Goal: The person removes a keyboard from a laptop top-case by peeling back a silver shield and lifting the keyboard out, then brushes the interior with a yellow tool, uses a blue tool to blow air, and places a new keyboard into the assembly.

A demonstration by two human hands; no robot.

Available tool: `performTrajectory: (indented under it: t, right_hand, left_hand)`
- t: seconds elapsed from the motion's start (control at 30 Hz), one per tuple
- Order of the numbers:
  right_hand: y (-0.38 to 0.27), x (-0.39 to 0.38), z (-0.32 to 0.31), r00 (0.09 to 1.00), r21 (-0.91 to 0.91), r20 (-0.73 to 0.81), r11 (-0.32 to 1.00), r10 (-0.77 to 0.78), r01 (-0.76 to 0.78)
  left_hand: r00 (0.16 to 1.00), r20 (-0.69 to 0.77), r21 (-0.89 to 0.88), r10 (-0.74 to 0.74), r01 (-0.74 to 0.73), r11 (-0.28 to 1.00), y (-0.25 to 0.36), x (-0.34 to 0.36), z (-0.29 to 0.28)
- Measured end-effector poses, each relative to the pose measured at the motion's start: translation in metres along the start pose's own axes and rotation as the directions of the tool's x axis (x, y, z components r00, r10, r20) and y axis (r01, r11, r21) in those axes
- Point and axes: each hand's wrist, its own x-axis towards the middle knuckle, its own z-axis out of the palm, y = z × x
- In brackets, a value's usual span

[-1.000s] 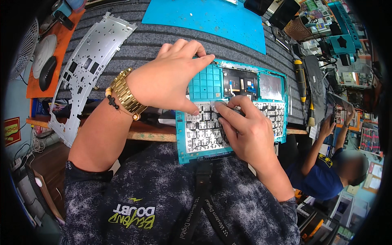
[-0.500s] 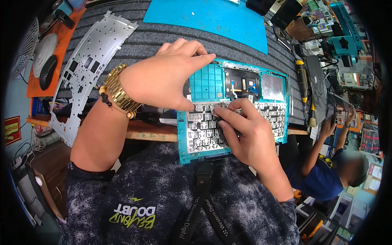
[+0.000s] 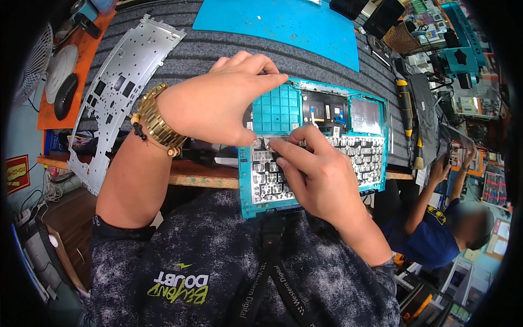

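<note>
Laptop case (image 3: 277, 110) is spanned by the wide left hand (image 3: 231, 101). Keyboard (image 3: 370, 159) is touched farther left than before by the narrowed right hand (image 3: 320, 175); its grip cannot be told.

The camera sits up on the person's head, the left one of two set side by side. It looks down past the dark shirt (image 3: 190, 240) at the hands (image 3: 229, 101) and the counter (image 3: 204, 181). It is near, so the arms (image 3: 133, 191) look big, and the hands come around the middle. The lens sees very wide, so straight edges bend near the sides and the corners go black. Another person (image 3: 427, 245) at the right looks tipped over.
</note>
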Motion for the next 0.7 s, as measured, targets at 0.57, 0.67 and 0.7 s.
performTrajectory:
  t: [0.57,0.67,0.7]
  right_hand:
    - [-0.001,0.003,-0.001,1.0,-0.021,0.018,1.0,-0.016,0.017]
    - [-0.002,0.004,-0.002,1.0,-0.025,0.029,1.0,-0.003,0.004]
    - [-0.002,0.004,-0.002,1.0,-0.03,0.029,1.0,-0.004,0.005]
  left_hand:
    - [0.998,-0.064,-0.045,-0.027,0.024,0.999,-0.007,0.002,-0.005]
    - [0.998,-0.065,-0.04,-0.025,0.023,0.999,-0.008,0.002,-0.005]
    - [0.998,-0.065,-0.038,-0.025,0.023,0.999,-0.008,0.002,-0.004]
